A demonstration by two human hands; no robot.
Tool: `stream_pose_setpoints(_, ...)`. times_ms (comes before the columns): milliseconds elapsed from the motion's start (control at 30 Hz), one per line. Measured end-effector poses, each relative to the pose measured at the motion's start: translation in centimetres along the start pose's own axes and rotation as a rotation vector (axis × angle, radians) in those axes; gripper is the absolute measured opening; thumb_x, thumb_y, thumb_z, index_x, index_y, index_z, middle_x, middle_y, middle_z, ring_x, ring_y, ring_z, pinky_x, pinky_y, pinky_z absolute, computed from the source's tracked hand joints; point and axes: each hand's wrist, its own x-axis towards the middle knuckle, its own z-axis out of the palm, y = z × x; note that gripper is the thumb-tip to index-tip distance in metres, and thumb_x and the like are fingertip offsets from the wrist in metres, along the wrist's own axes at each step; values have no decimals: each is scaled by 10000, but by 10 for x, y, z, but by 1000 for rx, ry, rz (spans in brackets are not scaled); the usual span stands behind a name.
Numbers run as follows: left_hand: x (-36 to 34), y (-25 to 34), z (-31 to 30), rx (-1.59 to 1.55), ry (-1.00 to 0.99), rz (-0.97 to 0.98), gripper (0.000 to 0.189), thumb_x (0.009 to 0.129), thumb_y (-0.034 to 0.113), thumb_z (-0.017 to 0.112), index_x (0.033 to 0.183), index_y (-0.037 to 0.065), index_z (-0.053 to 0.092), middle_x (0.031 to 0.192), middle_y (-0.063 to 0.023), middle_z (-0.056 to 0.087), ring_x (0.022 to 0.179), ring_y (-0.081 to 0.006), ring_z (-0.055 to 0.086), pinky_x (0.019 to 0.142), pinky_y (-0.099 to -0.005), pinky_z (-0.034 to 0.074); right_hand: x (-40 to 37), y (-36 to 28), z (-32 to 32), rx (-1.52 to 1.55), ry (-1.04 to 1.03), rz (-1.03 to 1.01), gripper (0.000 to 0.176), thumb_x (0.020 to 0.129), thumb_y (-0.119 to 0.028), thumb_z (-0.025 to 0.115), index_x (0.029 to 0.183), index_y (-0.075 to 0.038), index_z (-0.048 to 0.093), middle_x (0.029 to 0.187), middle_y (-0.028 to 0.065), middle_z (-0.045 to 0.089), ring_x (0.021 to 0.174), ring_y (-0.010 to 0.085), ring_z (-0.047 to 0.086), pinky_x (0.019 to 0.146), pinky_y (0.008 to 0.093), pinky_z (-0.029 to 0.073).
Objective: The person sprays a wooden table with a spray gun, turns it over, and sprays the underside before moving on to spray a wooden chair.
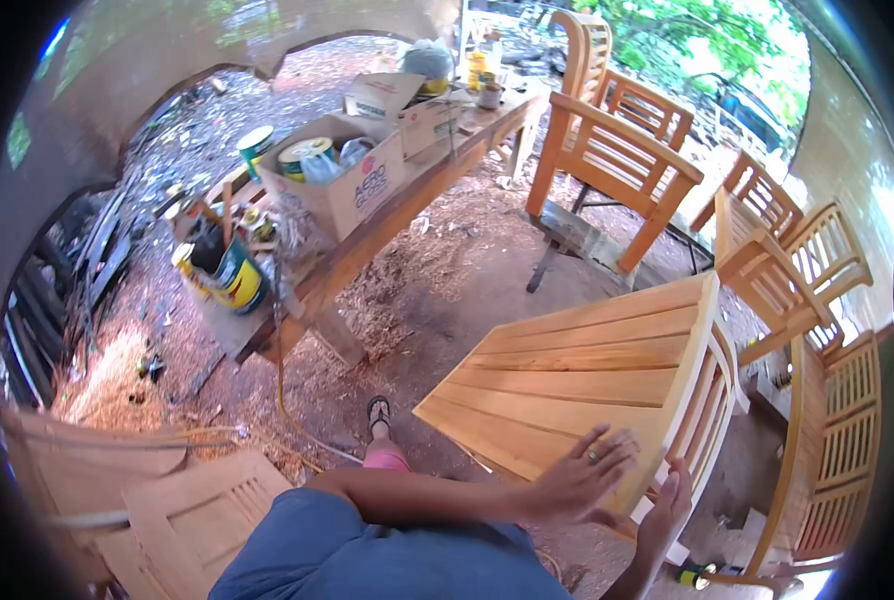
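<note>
Far left: a loose slatted panel (207,500) lay on the ground. The worktop (387,225) ran diagonally up-frame and carried a cardboard box (342,180), with a yellow can (232,275) at its near end. All of that sat well apart from both hands.

Centre: the person's sandalled foot (379,412) stood on the dirt floor, just left of the near corner of the chair seat (577,370).

The chair seat sat ahead and right of the body, tilted. Its slats' long axis ran from lower left to upper right.

The left hand (579,480) reached across the body and lay palm-down on the nearest slats close to the near edge. The fingers were spread and the grip was released, so it pressed on the seat rather than clasping it.

The right hand (667,512) was just beside it at the seat's right-hand edge, where the back rails began. Its fingers were straight and pointed up, touching the edge with nothing clenched. The left hand sat further onto the seat and the right was nearer the corner.

Far right: more finished chairs (617,150) stood well clear.
</note>
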Motion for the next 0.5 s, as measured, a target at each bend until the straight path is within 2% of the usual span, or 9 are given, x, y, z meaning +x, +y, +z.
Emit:
stream_pose_setpoints(33, -1, -7, 1, -69, 25, 22, 800, 780, 575, 587, 1245, -66, 472, 1381, -221, 409, 1370, -362, 321, 1154, -537, 159, -8, -9, 10, 57, 40, 92, 442, 1028, -278, 397, 1286, 52, 537, 1301, 196, 559, 1191, 271, 528, 966, 367, 426)
stream_pose_setpoints(67, -2, -13, 1, -137, -6, 37, 749, 772, 528, 604, 1205, -70, 482, 1349, -257, 414, 1369, -396, 310, 1146, -581, 135, -14, -16, 20, 75, 62, 158, 503, 1039, -329, 378, 1350, 53, 476, 1358, 191, 514, 1234, 269, 494, 1017, 375, 392)
stream_pose_setpoints(167, -3, -39, 12, -135, -35, 165, 601, 771, 358, 634, 1179, -56, 482, 1365, -275, 404, 1360, -434, 315, 1115, -630, 148, -11, -14, 63, -177, 157, 149, 566, 1036, -366, 382, 1406, 63, 390, 1409, 186, 462, 1254, 269, 475, 1058, 381, 358)
stream_pose_setpoints(200, -3, -43, 8, -246, -11, 194, 500, 788, 268, 592, 1158, -51, 486, 1363, -289, 400, 1355, -457, 310, 1091, -673, 148, -8, 10, 65, 159, 141, 202, 612, 1034, -400, 372, 1426, 69, 340, 1433, 192, 422, 1265, 287, 461, 1075, 391, 341)
stream_pose_setpoints(300, -4, -50, 21, -293, 25, 171, 456, 812, 256, 567, 1151, -40, 495, 1374, -289, 392, 1355, -447, 317, 1084, -679, 157, -6, -14, 71, -397, 194, 129, 563, 1035, -380, 335, 1390, 52, 396, 1336, 279, 460, 1253, 417, 433, 1060, 480, 334)
stream_pose_setpoints(333, -2, -50, 21, -321, 32, 166, 441, 817, 215, 560, 1173, -35, 488, 1375, -290, 390, 1367, -439, 301, 1084, -677, 156, -4, -10, 71, -274, 147, 132, 543, 1032, -370, 352, 1390, 35, 403, 1348, 269, 450, 1248, 433, 428, 1041, 502, 351)
stream_pose_setpoints(367, -1, -55, 25, -295, 1, 151, 471, 805, 237, 586, 1179, -32, 486, 1381, -289, 384, 1371, -433, 296, 1084, -674, 157, -7, -2, 71, -383, 110, 51, 576, 1022, -397, 382, 1391, 44, 395, 1362, 252, 444, 1250, 383, 435, 1042, 460, 360)
stream_pose_setpoints(433, -5, -49, 35, -301, -93, 156, 534, 783, 279, 639, 1191, -27, 482, 1394, -285, 370, 1378, -422, 286, 1085, -667, 159, -11, -27, 67, -631, 53, -44, 649, 1001, -449, 442, 1393, 64, 380, 1392, 219, 431, 1254, 283, 449, 1044, 377, 377)
stream_pose_setpoints(500, 3, -45, 20, -444, -167, 113, 687, 718, 366, 699, 1231, -25, 461, 1415, -278, 349, 1384, -409, 277, 1086, -657, 156, -11, -35, 61, -378, 114, 222, 549, 996, -368, 475, 1330, 66, 454, 1286, 232, 512, 1196, 304, 503, 1018, 365, 397)
